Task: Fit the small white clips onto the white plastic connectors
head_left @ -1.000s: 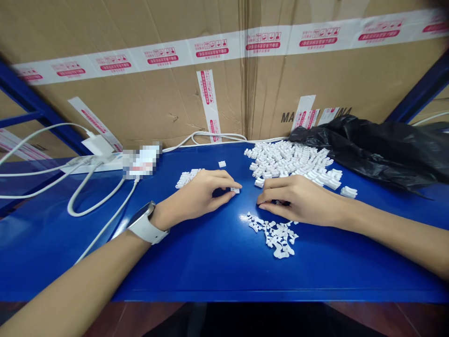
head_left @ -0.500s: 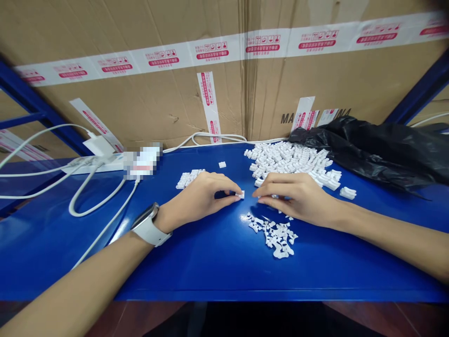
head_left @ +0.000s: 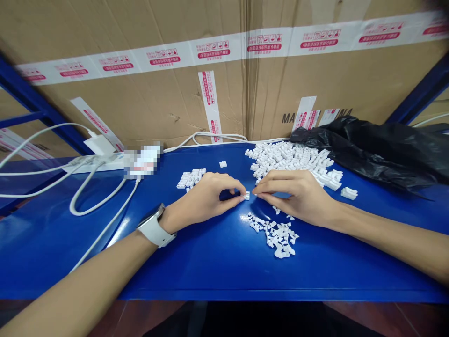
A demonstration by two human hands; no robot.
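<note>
My left hand, wearing a watch with a pale strap, pinches a small white plastic block between thumb and fingertips. Just right of it, my right hand has its thumb and fingers pressed together; whatever is in that pinch is too small to make out. Behind the right hand spreads a large heap of white plastic blocks. Small flat white bone-shaped pieces lie scattered nearer the front edge. Beyond my left hand sits a cluster of similar white blocks, partly covered by the hand.
A lone white block lies toward the back, another block at the right. A black plastic bag covers the back right. White cables and a power strip occupy the left. Cardboard boxes stand behind the blue table.
My left hand has shifted slightly right with the white block, showing more of the cluster behind it. My right hand's fingertips have drawn closer together, and the gap between the hands is smaller.
</note>
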